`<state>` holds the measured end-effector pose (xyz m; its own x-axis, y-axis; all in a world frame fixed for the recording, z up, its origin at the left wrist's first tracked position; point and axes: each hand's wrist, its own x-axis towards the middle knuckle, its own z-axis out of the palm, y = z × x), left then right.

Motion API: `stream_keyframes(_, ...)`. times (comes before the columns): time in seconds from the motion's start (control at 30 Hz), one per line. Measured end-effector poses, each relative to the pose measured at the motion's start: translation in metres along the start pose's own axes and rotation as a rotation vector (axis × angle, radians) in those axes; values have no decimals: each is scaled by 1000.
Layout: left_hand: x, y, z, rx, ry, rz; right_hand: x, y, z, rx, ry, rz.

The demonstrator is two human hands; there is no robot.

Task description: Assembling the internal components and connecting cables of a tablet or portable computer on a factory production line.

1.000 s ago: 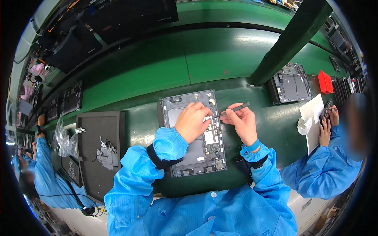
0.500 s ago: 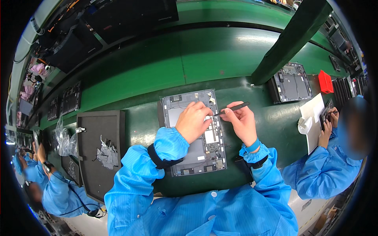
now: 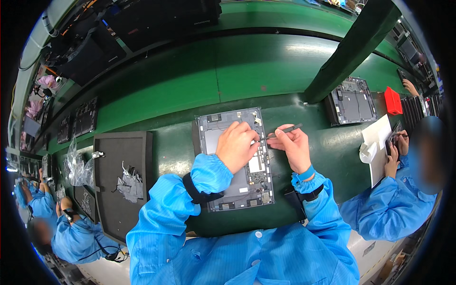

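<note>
An open laptop base [image 3: 243, 190], grey with its circuit board showing, lies in front of me on the green bench. Over its upper right part, the fingers of my left hand [image 3: 237, 147] are pinched together; a small pale bit shows at the fingertips, too small to name. My right hand [image 3: 294, 149] grips black tweezers [image 3: 294, 128] just past the laptop base's right edge. Their thin tip points left and meets my left fingertips, and their broad end sticks out up and to the right.
At left stands a dark foam-lined tray [image 3: 114, 166] with a heap of grey scraps [image 3: 130, 185]. Clear plastic bags [image 3: 78, 166] lie beyond it. More laptop bases [image 3: 352, 102], a red bin [image 3: 393, 100] and a green post [image 3: 351, 52] stand to the right. Co-workers sit on both sides.
The tweezers have turned slightly in my right hand, and its fingers have shifted. My left hand has moved a little to the right. At far left, a co-worker's arms have moved.
</note>
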<state>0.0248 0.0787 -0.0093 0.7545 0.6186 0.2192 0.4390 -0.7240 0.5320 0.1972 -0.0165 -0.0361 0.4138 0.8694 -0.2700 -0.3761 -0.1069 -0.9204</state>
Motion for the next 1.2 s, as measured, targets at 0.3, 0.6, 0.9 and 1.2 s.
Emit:
stream_keyframes(0.3,1,-1,5,-10,10,-7,-1,0,-1,9,0,4)
stream_keyframes(0.6,0,-2,6,-5,21,-7,-1,2,0,10,-7,-44)
stream_keyframes(0.9,-4,0,3,-2,73,-39,-1,4,1,-89,49,-184)
stream_keyframes(1.2,-6,1,2,34,79,-38,-1,5,3,-129,48,-202)
